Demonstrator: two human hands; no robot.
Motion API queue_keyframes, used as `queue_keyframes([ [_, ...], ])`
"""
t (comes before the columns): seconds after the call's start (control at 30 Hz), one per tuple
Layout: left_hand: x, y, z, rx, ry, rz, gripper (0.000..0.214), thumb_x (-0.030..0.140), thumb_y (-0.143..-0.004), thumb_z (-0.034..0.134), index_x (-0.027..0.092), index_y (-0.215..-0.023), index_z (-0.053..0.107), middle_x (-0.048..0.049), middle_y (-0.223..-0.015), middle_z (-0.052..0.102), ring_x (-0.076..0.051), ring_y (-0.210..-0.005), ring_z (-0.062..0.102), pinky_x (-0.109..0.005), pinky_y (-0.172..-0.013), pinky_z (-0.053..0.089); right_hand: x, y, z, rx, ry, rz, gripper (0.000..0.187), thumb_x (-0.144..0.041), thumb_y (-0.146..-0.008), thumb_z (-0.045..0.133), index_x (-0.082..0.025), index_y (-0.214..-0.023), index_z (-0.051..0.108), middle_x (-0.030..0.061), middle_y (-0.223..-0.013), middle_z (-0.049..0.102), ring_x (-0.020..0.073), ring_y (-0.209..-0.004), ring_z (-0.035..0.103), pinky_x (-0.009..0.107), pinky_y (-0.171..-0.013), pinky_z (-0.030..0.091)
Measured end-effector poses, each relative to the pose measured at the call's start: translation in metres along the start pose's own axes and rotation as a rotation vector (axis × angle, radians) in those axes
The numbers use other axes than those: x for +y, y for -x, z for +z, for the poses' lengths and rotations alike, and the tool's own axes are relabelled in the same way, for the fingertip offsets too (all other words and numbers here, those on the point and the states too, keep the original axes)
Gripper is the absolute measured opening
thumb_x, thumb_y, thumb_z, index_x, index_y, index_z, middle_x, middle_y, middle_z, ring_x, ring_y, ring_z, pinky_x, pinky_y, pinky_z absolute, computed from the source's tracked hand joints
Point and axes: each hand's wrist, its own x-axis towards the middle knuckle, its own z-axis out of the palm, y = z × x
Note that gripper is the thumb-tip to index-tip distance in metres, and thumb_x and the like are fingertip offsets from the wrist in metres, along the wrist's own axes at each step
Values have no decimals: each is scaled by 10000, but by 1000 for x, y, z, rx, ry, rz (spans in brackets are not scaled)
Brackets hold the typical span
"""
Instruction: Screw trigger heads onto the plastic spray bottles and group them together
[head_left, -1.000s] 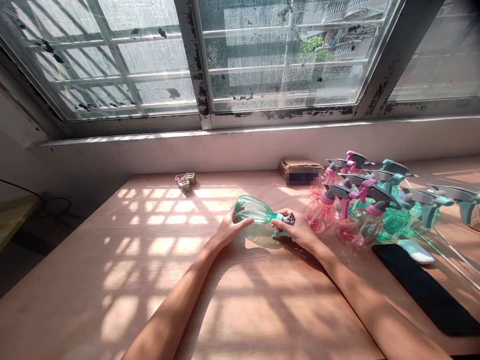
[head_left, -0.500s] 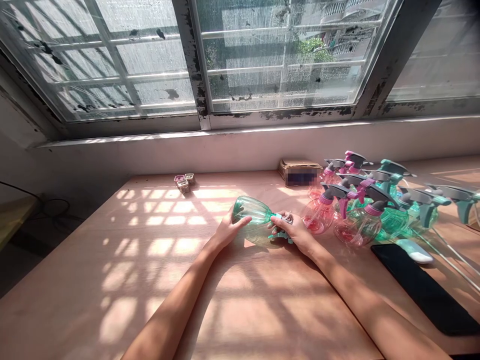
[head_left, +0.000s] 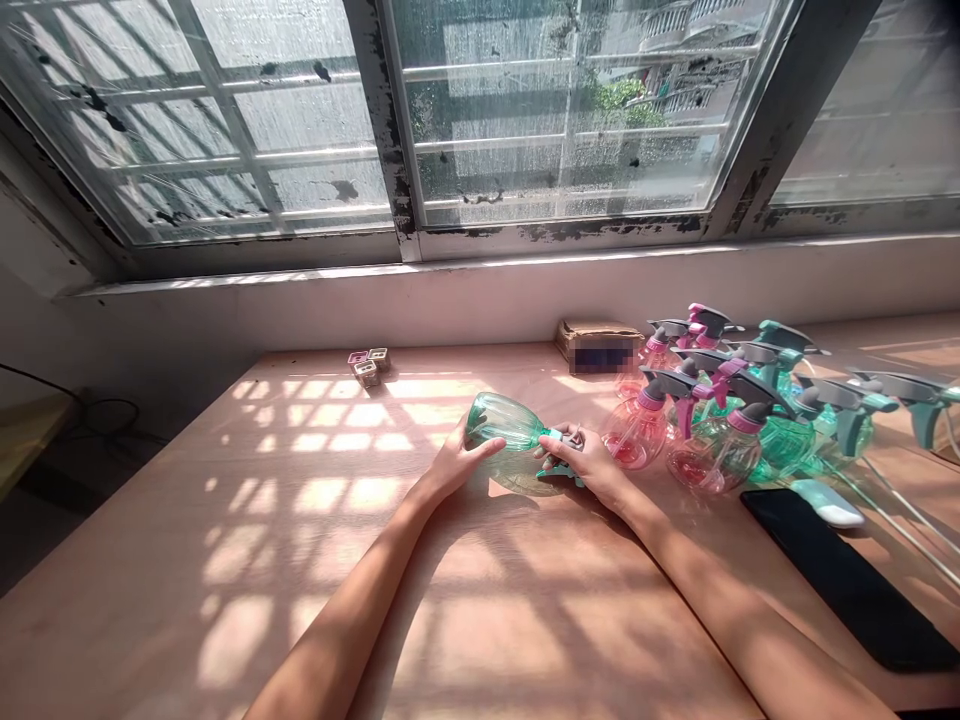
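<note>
A clear green spray bottle (head_left: pixel 507 430) lies on its side near the middle of the wooden table (head_left: pixel 300 560). My left hand (head_left: pixel 457 462) grips the bottle's body from the near side, fingers curled round it. My right hand (head_left: pixel 589 463) is wrapped round the grey and teal spray head (head_left: pixel 564 440) at the bottle's neck. Both forearms reach in from the bottom of the view.
A cluster of pink and green spray bottles (head_left: pixel 720 410) stands at the right. A black phone (head_left: pixel 847 580) and a small white and teal object (head_left: pixel 829 503) lie near the right edge. A cardboard box (head_left: pixel 600 345) and small cubes (head_left: pixel 369 364) sit by the window wall.
The bottle and both hands have barely shifted. My right hand's fingers have turned slightly on the spray head.
</note>
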Motion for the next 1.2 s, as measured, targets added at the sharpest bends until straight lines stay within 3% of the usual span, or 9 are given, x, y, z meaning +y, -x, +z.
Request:
queue_keyframes([
  [0.5,-8,-3,-2,5,40,14,367,352,-1002,731,206,-1334,674,-108,-1392,690,-296,-1234,687,-559,-1072,560,-4,2,-3,-35,-7,32,204,-348,-1037,720,-175,-1145,717,36,-1061,766,180,-810,742,360,-733,650],
  [0.7,-12,-3,-1,49,47,13,525,337,-989,747,222,-1473,577,-128,-1523,597,-334,-1303,649,-596,-1087,549,-5,1,-3,-35,-13,39,229,-377,-1044,706,-177,-1154,715,39,-1065,765,182,-811,741,357,-722,648],
  [0.93,-2,-3,-2,78,26,16,459,354,-1001,730,214,-1424,618,-120,-1464,647,-327,-1308,649,-593,-1100,537,-1,-2,-3,-32,6,44,208,-344,-1037,721,-177,-1161,716,40,-1079,766,182,-820,744,358,-731,651],
  [1.2,-10,-4,-3,78,39,17,491,337,-989,748,213,-1441,602,-121,-1472,636,-316,-1255,676,-579,-1069,562,0,-2,-3,-19,-8,64,242,-369,-1042,710,-181,-1196,709,51,-1115,763,196,-858,750,375,-753,655],
])
